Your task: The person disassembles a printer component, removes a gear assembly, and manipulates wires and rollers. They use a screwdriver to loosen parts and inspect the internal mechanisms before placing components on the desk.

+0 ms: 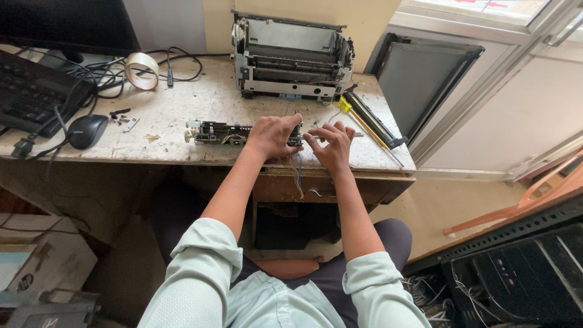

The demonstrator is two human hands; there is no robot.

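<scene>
Two hands: both work at the right end of a long black mechanical assembly (234, 132) lying near the front edge of the worktop (182, 103).
Left hand (271, 135): its grip is closed over the right end of the assembly, fingers curled on top, knuckles up.
Right hand (331, 144): just beside the left, fingertips pinched at the assembly's end; what exactly they pinch is hidden, though a thin metal rod (358, 135) shows just past them.
Assembly: parallel to the front edge, about mid-width, with a small white gear at its left end.
Wires (296, 173): a coloured bundle hangs from under the hands over the front edge.
Printer chassis (290, 58): opened, covers off, standing at the back edge behind the hands.
Yellow-handled screwdriver (361, 121): lying slantwise toward the right edge, just right of the right hand.
Black roller strip (375, 118): beside the screwdriver, running to the right front corner.
Loose screws and small parts (121, 118): left of the assembly, well apart from the hands.
Tape roll (141, 70): toward the back left, among black cables.
Mouse (87, 130): near the left front edge.
Keyboard (27, 91): at the left edge, behind the mouse.
Dark panel (419, 76): leaning against the wall beyond the right edge.
</scene>
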